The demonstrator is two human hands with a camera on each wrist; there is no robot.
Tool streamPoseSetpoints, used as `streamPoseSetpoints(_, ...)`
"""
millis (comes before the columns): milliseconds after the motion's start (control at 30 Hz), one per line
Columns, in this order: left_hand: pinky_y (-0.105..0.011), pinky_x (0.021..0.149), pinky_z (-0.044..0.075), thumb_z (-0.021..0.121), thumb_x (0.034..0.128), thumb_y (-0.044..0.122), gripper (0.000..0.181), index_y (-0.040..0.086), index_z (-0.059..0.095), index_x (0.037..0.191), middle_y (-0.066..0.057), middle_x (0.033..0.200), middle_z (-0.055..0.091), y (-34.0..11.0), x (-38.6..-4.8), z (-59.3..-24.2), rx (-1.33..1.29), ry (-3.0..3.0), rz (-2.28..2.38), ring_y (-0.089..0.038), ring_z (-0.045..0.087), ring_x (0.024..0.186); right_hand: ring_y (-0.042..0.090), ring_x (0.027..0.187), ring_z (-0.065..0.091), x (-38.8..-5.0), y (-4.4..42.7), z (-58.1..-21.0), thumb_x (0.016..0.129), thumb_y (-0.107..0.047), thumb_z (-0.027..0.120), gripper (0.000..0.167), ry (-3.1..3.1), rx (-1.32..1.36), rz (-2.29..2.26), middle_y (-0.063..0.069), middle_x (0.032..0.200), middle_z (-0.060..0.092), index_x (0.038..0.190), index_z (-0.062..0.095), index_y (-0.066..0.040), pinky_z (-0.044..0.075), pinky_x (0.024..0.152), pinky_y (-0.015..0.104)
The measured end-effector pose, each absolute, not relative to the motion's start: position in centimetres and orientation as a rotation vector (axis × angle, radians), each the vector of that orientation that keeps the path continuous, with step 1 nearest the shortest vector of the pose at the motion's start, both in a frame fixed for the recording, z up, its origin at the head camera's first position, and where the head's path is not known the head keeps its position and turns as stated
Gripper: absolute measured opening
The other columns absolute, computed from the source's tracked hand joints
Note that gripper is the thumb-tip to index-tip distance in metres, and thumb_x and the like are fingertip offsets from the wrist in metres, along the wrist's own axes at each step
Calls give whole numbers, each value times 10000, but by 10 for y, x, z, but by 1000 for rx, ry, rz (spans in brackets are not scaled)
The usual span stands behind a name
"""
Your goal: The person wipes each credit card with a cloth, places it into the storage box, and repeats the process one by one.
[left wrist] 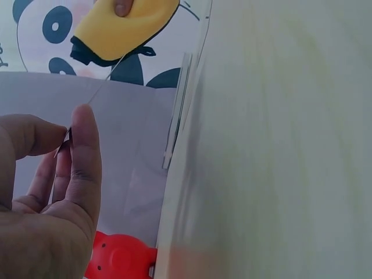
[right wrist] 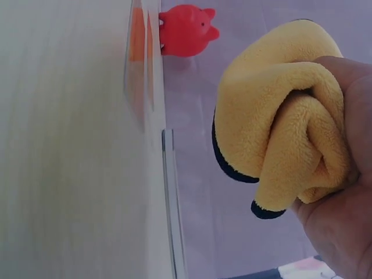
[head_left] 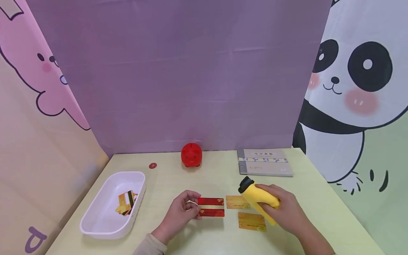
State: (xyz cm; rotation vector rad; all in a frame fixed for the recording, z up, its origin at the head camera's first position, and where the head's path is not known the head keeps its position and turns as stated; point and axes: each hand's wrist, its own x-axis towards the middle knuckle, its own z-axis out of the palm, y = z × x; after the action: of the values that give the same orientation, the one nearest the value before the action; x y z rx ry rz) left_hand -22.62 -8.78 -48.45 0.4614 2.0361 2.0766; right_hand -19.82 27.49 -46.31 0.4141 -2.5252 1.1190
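My left hand (head_left: 180, 214) pinches the left edge of a red card (head_left: 211, 202) with a pale stripe across it, held above the table. In the left wrist view that card shows only as a thin edge between thumb and fingers. A folded yellow cloth (head_left: 259, 198) with black edging is gripped by my right hand (head_left: 290, 212), to the right of the red card. In the right wrist view the cloth (right wrist: 244, 116) bunches in thick folds against the palm. Two gold cards lie nearby: one (head_left: 236, 202) partly behind the cloth, another (head_left: 250, 222) nearer me.
On the left stands a white plastic tray (head_left: 87, 223) holding several gold cards (head_left: 125, 202). A red round chip (head_left: 153, 165) and a red piggy bank (head_left: 191, 156) sit toward the back. A grey binder-like book (head_left: 264, 168) lies at the back right, before a purple backdrop (head_left: 191, 81).
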Motion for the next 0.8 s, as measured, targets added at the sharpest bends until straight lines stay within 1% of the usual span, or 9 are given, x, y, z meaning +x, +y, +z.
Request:
streamPoseSetpoints(167,-384,763,658,671,976,-59,334,20,586,1289,-186,1145,625,-86,-226,-485,439,2028,2081,-246,676,919,130,760,604,-199,266,-458,840,-22,848,574,-2509,464,1122,-117,1074,693,1339,713,-272,559,640,271)
streamPoseSetpoints(367,-383,779,657,680,977,-44,339,28,582,1294,-192,1153,616,-85,-226,-485,438,2015,2072,-256,677,935,130,789,610,-199,253,-453,840,-31,853,583,-2505,528,1133,-148,1068,682,1327,711,-320,558,659,270)
streamPoseSetpoints(633,-388,785,656,684,973,-42,336,43,587,1284,-181,1151,615,-84,-228,-487,443,2032,2059,-255,689,937,122,790,609,-201,230,-443,839,-41,842,600,-2532,588,1134,-177,1062,670,1331,705,-357,554,647,266)
streamPoseSetpoints(800,-397,790,656,690,972,-38,342,44,581,1285,-183,1150,620,-83,-227,-487,455,2026,2060,-259,693,945,117,786,620,-202,217,-444,820,-19,838,610,-2512,631,1173,-179,1061,677,1318,715,-350,566,657,273)
